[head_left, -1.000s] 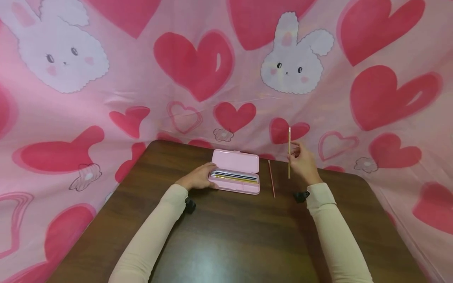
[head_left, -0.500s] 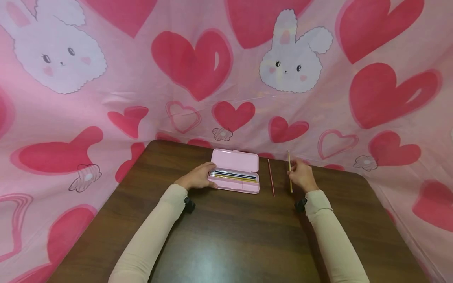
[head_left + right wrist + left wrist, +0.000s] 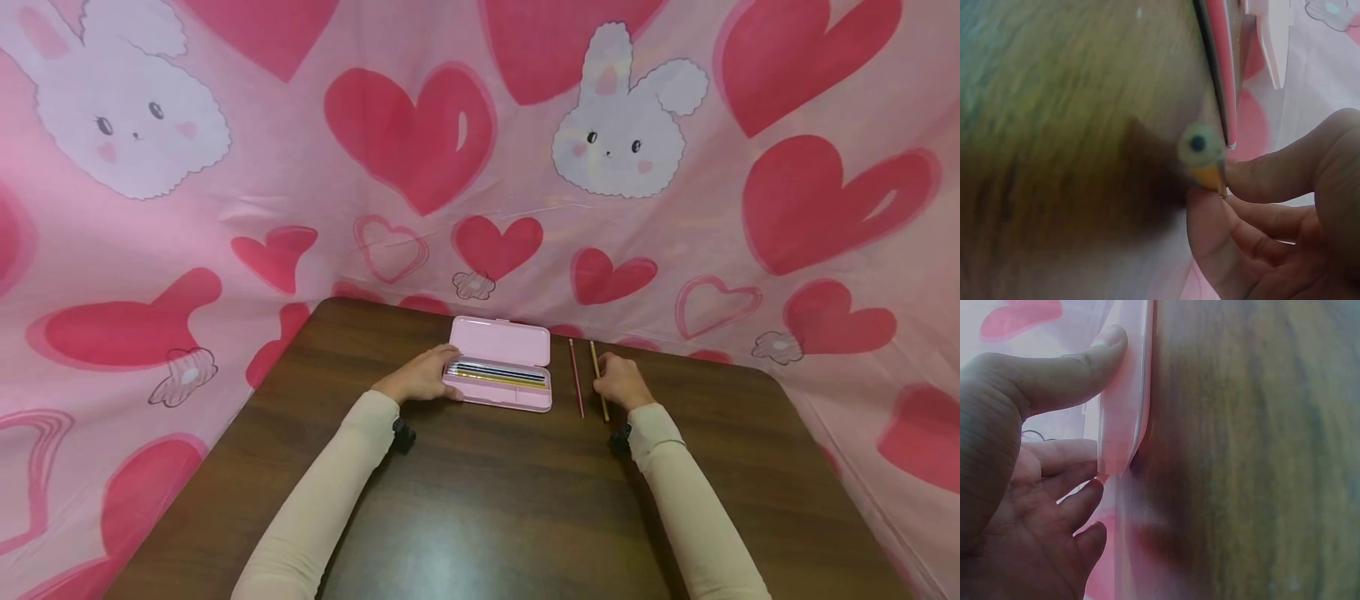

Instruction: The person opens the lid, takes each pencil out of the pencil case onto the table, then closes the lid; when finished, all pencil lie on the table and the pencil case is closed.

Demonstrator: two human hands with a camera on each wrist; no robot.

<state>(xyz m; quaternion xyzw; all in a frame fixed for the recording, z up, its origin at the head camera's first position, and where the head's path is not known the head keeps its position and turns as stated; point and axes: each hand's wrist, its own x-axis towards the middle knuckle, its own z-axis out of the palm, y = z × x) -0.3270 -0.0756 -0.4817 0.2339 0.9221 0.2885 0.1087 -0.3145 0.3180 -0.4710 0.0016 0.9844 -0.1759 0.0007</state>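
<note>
An open pink pencil case [image 3: 498, 340] lies near the back of the table, lid tipped back. Several pencils, dark and yellow, lie in its long compartment. At the case's left end my left hand [image 3: 420, 377] grips it, thumb along the front side [image 3: 1124, 412] and fingers round the end. My right hand [image 3: 624, 382] pinches a yellow pencil [image 3: 603, 407] between thumb and fingers, close over the table. Its blunt end with a dark core [image 3: 1197, 142] faces the right wrist camera. Between the case and that hand lies a red pencil [image 3: 576, 379], roughly parallel to the yellow one.
The dark wooden table [image 3: 465, 492] reaches back to a pink cloth backdrop [image 3: 300, 167] with hearts and rabbit faces. The cloth hangs right behind the case and along both table sides.
My right hand has lowered the yellow pencil from upright above the table and moved it left, near the red pencil. The left hand and the case have stayed put.
</note>
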